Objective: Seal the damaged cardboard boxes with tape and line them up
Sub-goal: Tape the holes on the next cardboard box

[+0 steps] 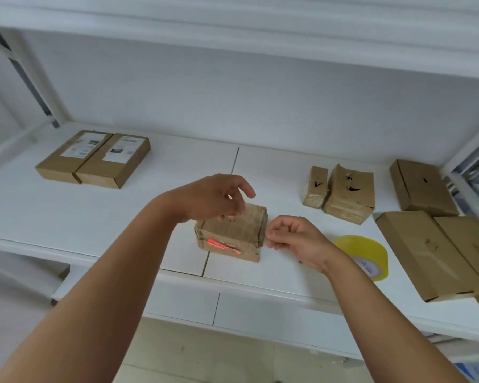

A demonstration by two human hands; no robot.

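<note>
Open shelf (155, 217) left of small box (231, 233); tape roll (367, 255) crowds right

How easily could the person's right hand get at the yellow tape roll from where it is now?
Probably easily. The right hand is at the right end of the small box, and the yellow tape roll lies on the shelf just beyond the wrist, with nothing lying between them.

I saw a white shelf board (122, 217) with a seam down its middle, a white wall (233, 92) behind, another shelf (233, 23) overhead, and tiled floor (205, 360) below.
</note>
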